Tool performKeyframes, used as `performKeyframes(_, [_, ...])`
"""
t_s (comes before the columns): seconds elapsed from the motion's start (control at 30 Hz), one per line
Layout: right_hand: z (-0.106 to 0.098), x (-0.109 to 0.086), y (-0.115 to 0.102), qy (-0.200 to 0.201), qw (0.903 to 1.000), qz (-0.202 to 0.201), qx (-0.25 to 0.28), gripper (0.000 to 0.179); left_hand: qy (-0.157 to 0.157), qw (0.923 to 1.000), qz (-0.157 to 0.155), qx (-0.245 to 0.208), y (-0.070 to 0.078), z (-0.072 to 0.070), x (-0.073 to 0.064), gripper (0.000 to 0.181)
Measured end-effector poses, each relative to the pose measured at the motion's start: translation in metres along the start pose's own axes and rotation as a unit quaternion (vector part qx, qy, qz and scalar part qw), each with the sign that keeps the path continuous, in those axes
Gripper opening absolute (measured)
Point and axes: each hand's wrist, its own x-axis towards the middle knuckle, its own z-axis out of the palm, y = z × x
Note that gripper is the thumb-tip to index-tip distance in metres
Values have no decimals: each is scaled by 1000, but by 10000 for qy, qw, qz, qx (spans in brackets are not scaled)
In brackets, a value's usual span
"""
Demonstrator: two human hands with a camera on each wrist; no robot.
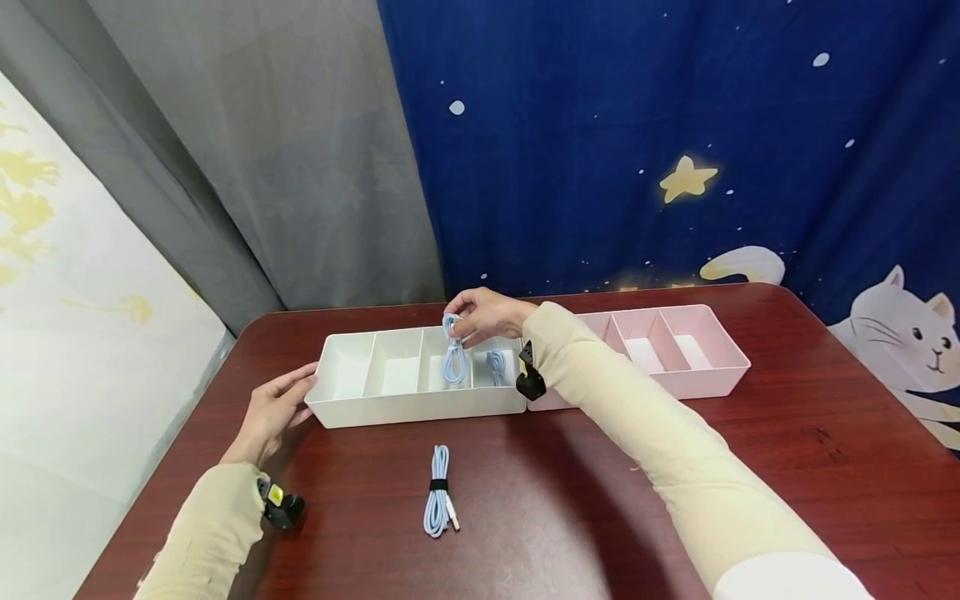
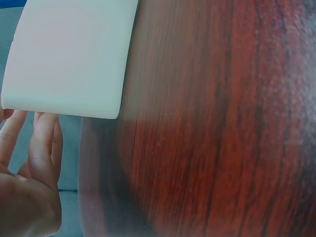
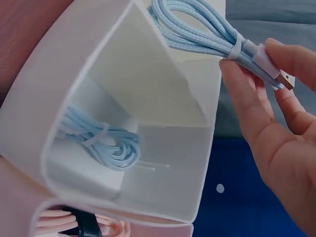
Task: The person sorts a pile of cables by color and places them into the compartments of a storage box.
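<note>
My right hand (image 1: 489,317) pinches a coiled light-blue charging cable (image 1: 454,360) between thumb and fingers, near its USB plug. A white tie binds that cable, and its loops hang over the third compartment of the white organizer box (image 1: 416,408). Another light-blue cable (image 3: 106,140) lies in the box's right-end compartment. At the left end of the box, my left hand (image 1: 273,408) rests its extended fingers (image 2: 42,148) against the end wall. A third blue cable (image 1: 437,492), bound with a black strap, lies on the table in front of the box.
A pink organizer box (image 1: 697,383) adjoins the white one on the right, partly covered by my right sleeve. Inside its near-end compartment is a pink cable (image 3: 57,221) with a black strap. Both boxes stand near the back of the dark red wooden table (image 1: 360,517), before curtains (image 1: 600,167).
</note>
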Motion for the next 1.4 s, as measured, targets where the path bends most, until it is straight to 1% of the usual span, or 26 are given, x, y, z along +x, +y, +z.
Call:
performKeyframes(0.1, [2, -1, 3, 59, 9999, 5, -84, 35, 2, 10000, 13, -7, -1, 0, 0, 53])
performKeyframes(0.23, [7, -1, 7, 41, 9999, -5, -147, 35, 2, 10000, 20, -43, -1, 0, 1, 52])
performKeyframes(0.43, [15, 0, 9, -14, 9995, -177, -277, 38, 0, 10000, 12, -33, 0, 0, 0, 53])
performKeyframes(0.7, [23, 0, 8, 12, 9978, -334, -569, 36, 21, 10000, -29, 28, -1, -1, 2, 55])
performKeyframes(0.93, [25, -3, 10, -106, 9955, -222, -914, 34, 36, 10000, 7, 34, -2, 0, 2, 55])
performKeyframes(1.1, [25, -7, 10, -137, 9929, -186, -1168, 34, 49, 10000, 31, -59, -4, 0, 1, 53])
performKeyframes(1.23, [27, -7, 13, -136, 9919, -116, -1258, 33, 82, 9999, 27, -76, -5, 2, 1, 49])
performKeyframes(1.4, [28, -3, 15, -118, 9915, -172, -1287, 32, 149, 9999, 53, -47, -4, 2, 2, 47])
